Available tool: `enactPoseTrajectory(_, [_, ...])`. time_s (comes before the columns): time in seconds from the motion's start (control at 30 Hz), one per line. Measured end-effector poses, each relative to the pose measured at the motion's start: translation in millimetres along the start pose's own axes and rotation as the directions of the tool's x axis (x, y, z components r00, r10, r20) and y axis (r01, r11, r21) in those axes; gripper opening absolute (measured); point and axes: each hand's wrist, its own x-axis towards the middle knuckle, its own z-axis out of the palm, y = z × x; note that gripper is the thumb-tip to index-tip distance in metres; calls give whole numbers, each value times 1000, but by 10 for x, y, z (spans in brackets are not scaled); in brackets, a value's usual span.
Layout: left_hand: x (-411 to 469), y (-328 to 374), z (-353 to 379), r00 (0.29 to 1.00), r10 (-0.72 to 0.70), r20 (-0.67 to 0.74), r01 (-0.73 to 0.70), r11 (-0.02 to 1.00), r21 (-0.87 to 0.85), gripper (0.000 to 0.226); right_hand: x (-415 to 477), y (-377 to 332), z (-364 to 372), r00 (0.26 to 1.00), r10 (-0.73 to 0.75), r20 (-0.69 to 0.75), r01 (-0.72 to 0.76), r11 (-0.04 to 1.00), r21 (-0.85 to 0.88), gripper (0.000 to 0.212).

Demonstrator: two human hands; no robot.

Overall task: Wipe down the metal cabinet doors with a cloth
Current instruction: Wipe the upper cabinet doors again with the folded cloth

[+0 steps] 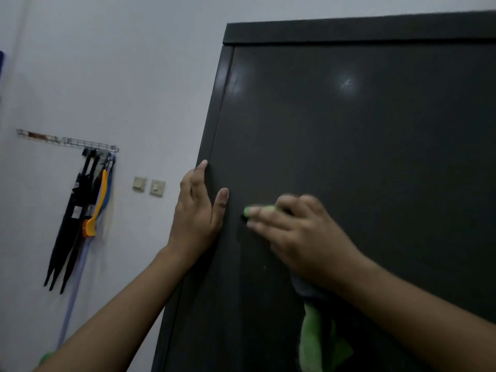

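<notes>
On cabinet door (349, 157): left hand (196, 213) bracing, grip flat, empty; right hand (303, 234), grip spread, pressing cloth (319, 342); I am favouring firm, overlapping strokes

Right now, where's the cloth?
Head view, right of centre: the green cloth is under the right hand against the cabinet door, tail hanging below the wrist.

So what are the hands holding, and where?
The right hand pins the green cloth to the cabinet door by its top end; the rest dangles. The left hand lies flat, holding nothing.
</notes>
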Motion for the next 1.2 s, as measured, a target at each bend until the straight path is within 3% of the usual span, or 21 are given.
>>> enactPoseTrajectory(0.1, [-60, -9, -25, 998, -51, 28, 52, 998, -36, 74, -316, -369, 102, 968, -199, 152, 191, 979, 67, 44])
enactPoseTrajectory(0.17, [-105, -22, -55, 997, -49, 57, 51, 998, -40, 75, -453, -487, 112, 903, -350, 248, 328, 936, 129, 41])
enactPoseTrajectory(0.27, [-166, -106, -120, 988, -27, 155, 30, 999, -17, 74, -432, -408, 69, 842, -457, 286, 426, 889, 169, 36])
enactPoseTrajectory(0.4, [-210, -275, -153, 968, 28, 249, -11, 998, -70, 73, -86, 82, 24, 987, -154, -41, 156, 986, 60, 33])
enactPoseTrajectory(0.5, [-268, -384, -182, 961, -38, 274, 91, 979, -184, 84, 375, 558, -56, 967, 61, -248, -57, 998, 22, 31])
enactPoseTrajectory(0.63, [-375, -435, -279, 939, -84, 334, 162, 963, -215, 71, 1082, 991, -137, 910, 246, -333, -265, 964, -15, 36])
enactPoseTrajectory(0.77, [-451, -447, -392, 912, -80, 402, 219, 925, -312, 63, 1733, 1141, -160, 894, 378, -242, -384, 923, 26, 50])
enactPoseTrajectory(0.87, [-478, -515, -461, 884, -101, 456, 293, 880, -373, 65, 2045, 1063, -106, 923, 357, -141, -361, 933, 2, 53])
enactPoseTrajectory(1.03, [-493, -598, -532, 875, -159, 457, 382, 808, -449, 64, 2061, 625, 24, 994, 111, 13, -112, 993, 25, 47])
enactPoseTrajectory(1.2, [-451, -613, -602, 890, -308, 337, 442, 763, -471, 36, 1579, -15, 183, 986, -62, 157, 44, 992, 119, 47])
